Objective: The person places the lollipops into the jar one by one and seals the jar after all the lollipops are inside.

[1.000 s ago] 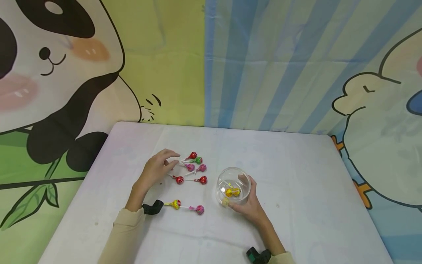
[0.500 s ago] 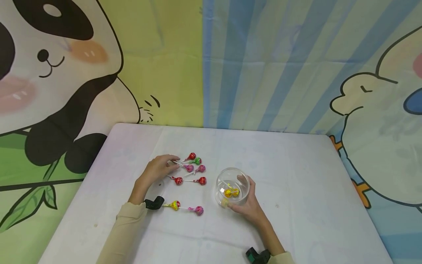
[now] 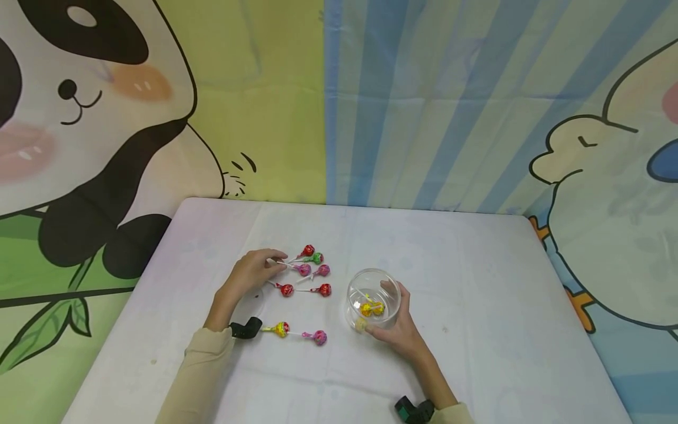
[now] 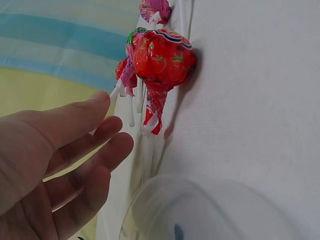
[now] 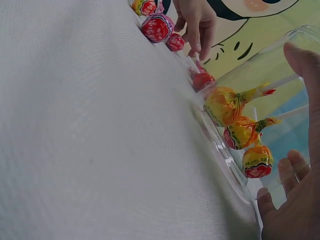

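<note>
A clear jar (image 3: 356, 290) stands upright on the white surface (image 3: 477, 294), just below and right of the frame's centre, with yellow lollipops (image 5: 225, 106) inside, three showing in the right wrist view. The right hand (image 3: 398, 331) curls round it. Apart from it, left of centre, the left hand (image 3: 253, 272) pinches the stick of a pink lollipop (image 3: 303, 270), which lies nearly sideways, wrapped head pointing right.

- Lying smooth over the tabletop as a white cloth (image 3: 492, 330), creasing faintly in places.
- Smiling from the wall at left as a big cartoon panda (image 3: 106, 141), adjoining a yellow-green panel (image 3: 281, 100).
- Sprouting as green leaves (image 3: 38, 331) beneath the panda.
- Running as blue stripes (image 3: 385, 88) down the wall's middle.
- Showing at right as a pale cartoon figure (image 3: 609, 253), sporting orange feet (image 3: 584, 306).
</note>
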Tool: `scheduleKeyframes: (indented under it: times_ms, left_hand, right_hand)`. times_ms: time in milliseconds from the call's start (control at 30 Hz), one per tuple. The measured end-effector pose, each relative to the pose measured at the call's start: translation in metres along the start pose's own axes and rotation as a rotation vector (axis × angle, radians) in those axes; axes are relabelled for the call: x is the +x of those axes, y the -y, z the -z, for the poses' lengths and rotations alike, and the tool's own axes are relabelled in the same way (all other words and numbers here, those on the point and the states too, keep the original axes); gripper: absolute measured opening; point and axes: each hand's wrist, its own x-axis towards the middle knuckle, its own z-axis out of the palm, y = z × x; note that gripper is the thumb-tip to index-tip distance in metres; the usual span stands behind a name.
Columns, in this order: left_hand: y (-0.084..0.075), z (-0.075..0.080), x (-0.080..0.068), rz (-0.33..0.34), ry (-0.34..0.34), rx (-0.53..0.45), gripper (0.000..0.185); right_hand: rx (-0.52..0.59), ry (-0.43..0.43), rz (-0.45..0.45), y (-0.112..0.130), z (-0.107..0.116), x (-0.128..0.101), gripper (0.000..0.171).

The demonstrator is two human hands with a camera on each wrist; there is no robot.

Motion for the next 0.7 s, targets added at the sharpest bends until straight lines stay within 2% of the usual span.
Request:
scheduleKeyframes:
  times_ms: [233, 533, 700]
  left_hand:
    - [-0.0001, -0.0003, -0.0013, -0.022, 0.001, -0.027, 0.026]
    - [0.0002, -0.0015, -0.0050, 0.046, 0.045, -0.014, 0.023]
    - [0.0006, -0.0039, -0.0059, 0.035, 0.030, -0.046, 0.022]
  right_hand:
    - [0.000, -0.004, -0.012, -0.0003, -0.0001, 0.0000, 0.108]
    - [0.016, -0.005, -0.007, -0.0015, 0.0001, -0.0004, 0.108]
    - [0.030, -0.004, -0.008, -0.0014, -0.0002, -0.0006, 0.107]
